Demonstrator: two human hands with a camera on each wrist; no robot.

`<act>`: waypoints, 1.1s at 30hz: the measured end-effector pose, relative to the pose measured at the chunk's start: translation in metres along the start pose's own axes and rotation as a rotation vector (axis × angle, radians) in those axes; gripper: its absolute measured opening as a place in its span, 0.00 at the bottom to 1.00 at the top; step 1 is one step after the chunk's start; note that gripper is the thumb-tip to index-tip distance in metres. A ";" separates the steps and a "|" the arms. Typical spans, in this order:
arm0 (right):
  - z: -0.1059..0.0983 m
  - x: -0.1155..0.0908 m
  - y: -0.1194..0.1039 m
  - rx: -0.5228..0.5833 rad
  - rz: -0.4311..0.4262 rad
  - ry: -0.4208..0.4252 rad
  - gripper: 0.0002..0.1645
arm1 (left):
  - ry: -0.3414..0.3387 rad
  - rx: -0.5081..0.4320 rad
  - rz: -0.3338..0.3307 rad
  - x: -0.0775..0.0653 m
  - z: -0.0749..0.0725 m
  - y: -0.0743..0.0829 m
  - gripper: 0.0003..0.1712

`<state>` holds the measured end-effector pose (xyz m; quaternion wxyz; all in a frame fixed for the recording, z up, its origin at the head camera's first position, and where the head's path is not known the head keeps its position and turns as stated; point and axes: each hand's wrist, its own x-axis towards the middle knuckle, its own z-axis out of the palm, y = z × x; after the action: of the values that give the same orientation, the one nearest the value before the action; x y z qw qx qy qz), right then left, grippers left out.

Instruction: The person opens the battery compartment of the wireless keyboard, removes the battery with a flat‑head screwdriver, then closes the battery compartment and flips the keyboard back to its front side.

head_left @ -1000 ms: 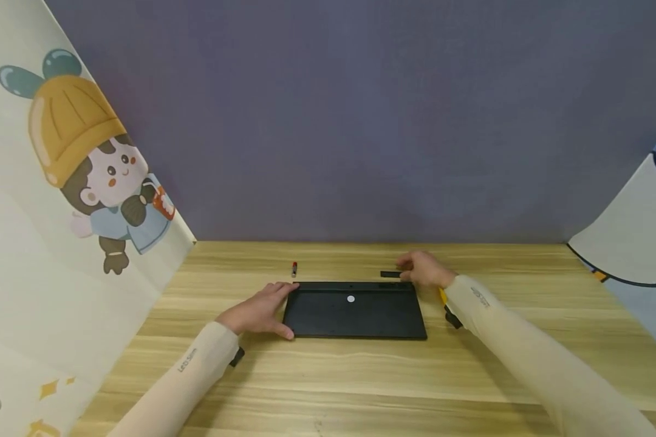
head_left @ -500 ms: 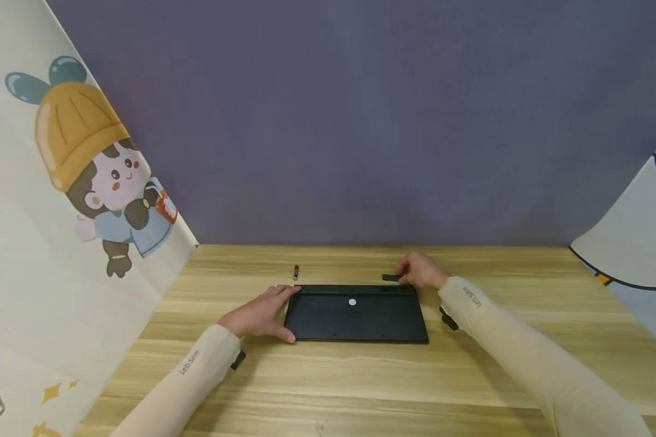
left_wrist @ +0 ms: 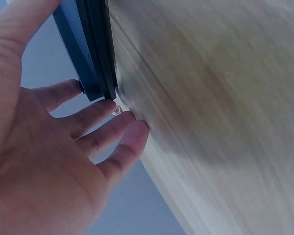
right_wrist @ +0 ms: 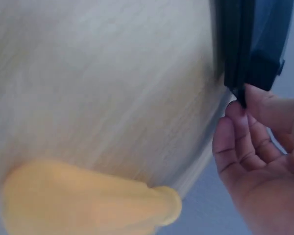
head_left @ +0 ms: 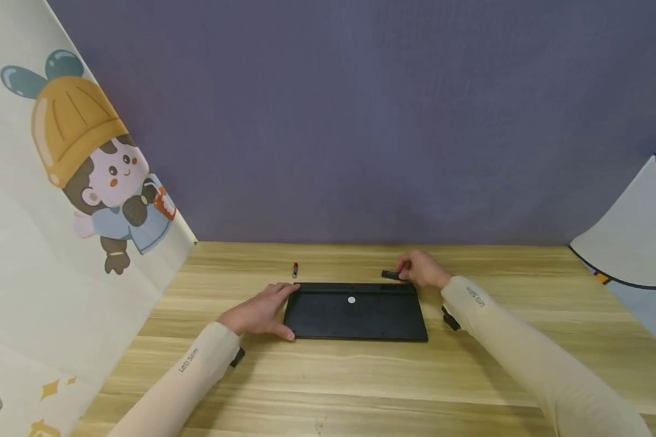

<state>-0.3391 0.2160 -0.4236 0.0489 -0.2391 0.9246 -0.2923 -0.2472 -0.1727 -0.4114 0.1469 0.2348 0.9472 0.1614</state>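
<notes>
A black keyboard (head_left: 355, 318) lies face down on the wooden table, a round white sticker on its underside. My left hand (head_left: 259, 312) spans its left end, the thumb at the near corner and the fingertips at the far one. In the left wrist view those fingers look mostly straight against the keyboard's edge. Just behind the far right corner, my right hand (head_left: 422, 270) pinches one end of a narrow black battery cover (head_left: 390, 275) between thumb and fingers. Most of the cover shows to the left of the fingertips.
A small battery (head_left: 295, 270) with a red end lies behind the keyboard's far left corner. A yellow rounded handle-like thing (right_wrist: 83, 196) lies on the table near my right wrist, blurred. A grey-purple partition (head_left: 382, 121) rises at the table's back edge.
The battery cover has turned slightly, and my right thumb and fingers have closed together on its end. My left hand and the keyboard stay in place.
</notes>
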 end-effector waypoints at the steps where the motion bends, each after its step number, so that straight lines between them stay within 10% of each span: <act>1: -0.001 0.000 0.000 0.007 -0.007 0.003 0.04 | -0.001 0.001 0.000 0.000 0.000 0.000 0.64; 14: -0.019 -0.008 -0.012 0.134 -0.138 -0.199 0.06 | 0.000 -0.015 0.014 0.000 -0.001 -0.002 0.64; 33: -0.019 -0.016 -0.014 0.116 -0.113 -0.221 0.07 | -0.002 -0.016 0.022 0.002 0.001 -0.001 0.64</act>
<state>-0.3237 0.2235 -0.4005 0.1478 -0.3185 0.8801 -0.3194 -0.2493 -0.1723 -0.4135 0.1480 0.2442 0.9431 0.1705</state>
